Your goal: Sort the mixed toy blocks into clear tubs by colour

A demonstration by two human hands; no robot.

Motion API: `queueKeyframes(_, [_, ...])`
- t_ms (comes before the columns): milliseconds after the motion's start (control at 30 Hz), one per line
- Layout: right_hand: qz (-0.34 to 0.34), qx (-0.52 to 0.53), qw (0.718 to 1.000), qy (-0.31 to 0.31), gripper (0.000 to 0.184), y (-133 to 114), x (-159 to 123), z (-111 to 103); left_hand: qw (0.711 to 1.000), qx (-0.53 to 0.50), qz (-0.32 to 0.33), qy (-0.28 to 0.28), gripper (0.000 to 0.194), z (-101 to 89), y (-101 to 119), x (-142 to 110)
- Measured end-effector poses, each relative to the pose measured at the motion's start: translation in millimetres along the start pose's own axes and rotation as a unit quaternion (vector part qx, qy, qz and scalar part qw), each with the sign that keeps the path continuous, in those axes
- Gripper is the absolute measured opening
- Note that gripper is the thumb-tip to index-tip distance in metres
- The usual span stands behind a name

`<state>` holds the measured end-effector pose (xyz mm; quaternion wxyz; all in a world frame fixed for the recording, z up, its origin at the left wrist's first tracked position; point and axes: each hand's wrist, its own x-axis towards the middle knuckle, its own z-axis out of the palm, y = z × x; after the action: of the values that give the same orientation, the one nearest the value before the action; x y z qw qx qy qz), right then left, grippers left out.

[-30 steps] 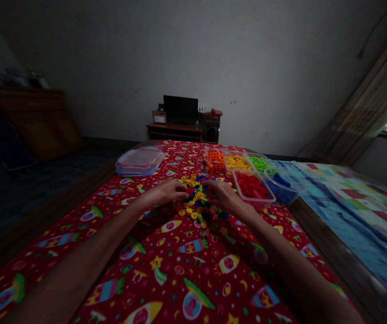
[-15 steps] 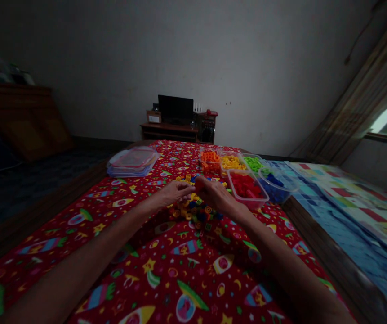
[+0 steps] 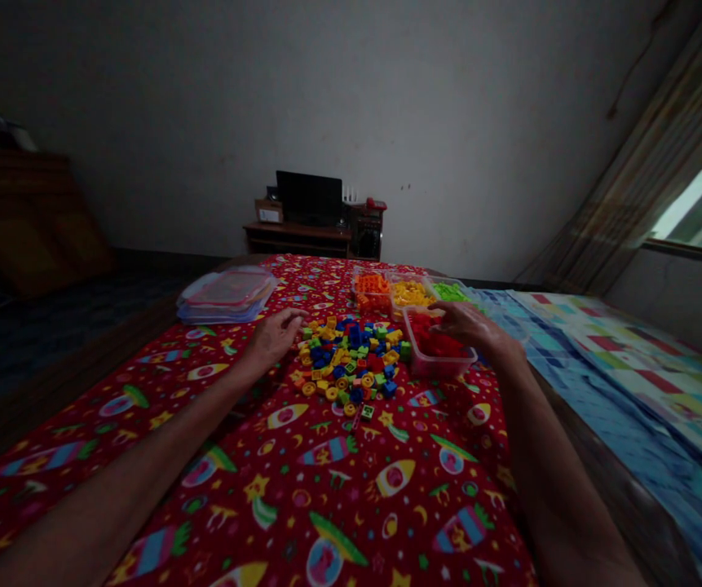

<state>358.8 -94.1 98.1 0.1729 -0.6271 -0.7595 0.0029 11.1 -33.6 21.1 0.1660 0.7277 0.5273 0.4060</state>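
Observation:
A mixed pile of toy building bricks (image 3: pixel 351 359) in yellow, blue, green and red lies on the red patterned tablecloth (image 3: pixel 326 489). At the pile's left edge my left hand (image 3: pixel 274 336) hovers with thumb and fingers slightly apart, nothing visible in it. My right hand (image 3: pixel 473 326) is above the clear container of red bricks (image 3: pixel 442 367), its fingers spread and pointing down over the bricks. I see nothing held in it. Behind my right hand and forearm, the tub of blue bricks is almost wholly hidden.
Behind the red bricks stand clear containers of orange bricks (image 3: pixel 372 292), yellow bricks (image 3: pixel 412 293) and light green bricks (image 3: pixel 450 291). Stacked lids (image 3: pixel 227 295) lie at the far left of the table. A bed (image 3: pixel 620 391) adjoins the right side.
My right hand has moved right, from above the pile to over the red bricks' container. My left hand has drawn back leftward, uncovering the pile. The view has shifted slightly right.

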Motion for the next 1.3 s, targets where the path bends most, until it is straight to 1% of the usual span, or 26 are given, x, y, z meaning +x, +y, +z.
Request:
queueKeyframes(67, [0.006,-0.008,0.999,0.038,0.036,5,0,-3,1.000,0.011,-0.003,0.008,0.042,0.6,-6,1])
queueKeyframes(167, [0.004,-0.027,0.993,0.117,0.028,4,3,-8,0.999,0.041,-0.005,0.011,0.042,0.9,-10,1])
queueKeyframes(233, [0.000,-0.035,0.990,0.139,0.026,-1,5,-10,0.999,0.053,-0.001,0.009,0.041,1.7,-12,0])
queueKeyframes(267, [-0.004,-0.037,0.990,0.139,0.026,-5,5,-10,0.998,0.056,0.005,0.009,0.040,2.5,-13,0])
queueKeyframes(333, [-0.019,-0.045,0.991,0.126,0.026,-14,7,-6,0.998,0.060,0.019,0.008,0.038,5.2,-17,0])
queueKeyframes(400, [-0.040,-0.062,0.992,0.105,0.027,-26,9,4,0.997,0.068,0.032,0.003,0.038,9.2,-21,0])
queueKeyframes(467, [-0.068,-0.073,0.992,0.071,0.029,-40,10,19,0.996,0.077,0.041,-0.003,0.041,13.9,-25,0])
queueKeyframes(567, [-0.120,-0.050,0.991,0.017,0.026,-62,8,41,0.995,0.080,0.057,-0.014,0.045,19.2,-30,0])
queueKeyframes(633, [-0.147,-0.039,0.988,-0.027,0.023,-73,6,50,0.993,0.076,0.089,-0.024,0.042,20.2,-29,0])
queueKeyframes(767, [-0.177,-0.053,0.975,-0.120,0.021,-80,1,55,0.978,0.081,0.193,-0.024,0.028,19.9,-20,0])
queueKeyframes(833, [-0.186,-0.055,0.971,-0.142,0.023,-80,0,56,0.968,0.084,0.233,-0.034,0.025,23.1,-16,-1])
queueKeyframes(933, [-0.196,-0.050,0.965,-0.167,0.024,-78,3,64,0.956,0.088,0.269,-0.078,0.023,32.8,-14,-5])
queueKeyframes(1033, [-0.204,-0.030,0.964,-0.167,0.026,-75,5,74,0.958,0.098,0.253,-0.092,0.022,39.0,-14,-9])
queueKeyframes(1167, [-0.210,-0.007,0.972,-0.103,0.020,-71,7,76,0.964,0.096,0.228,-0.097,0.022,34.6,-8,-12])
queueKeyframes(1233, [-0.208,0.003,0.975,-0.078,0.023,-69,7,74,0.967,0.095,0.214,-0.104,0.022,31.5,-4,-13])
queueKeyframes(1300, [-0.202,0.015,0.977,-0.069,0.026,-68,9,73,0.968,0.096,0.199,-0.116,0.023,29.5,-3,-13])
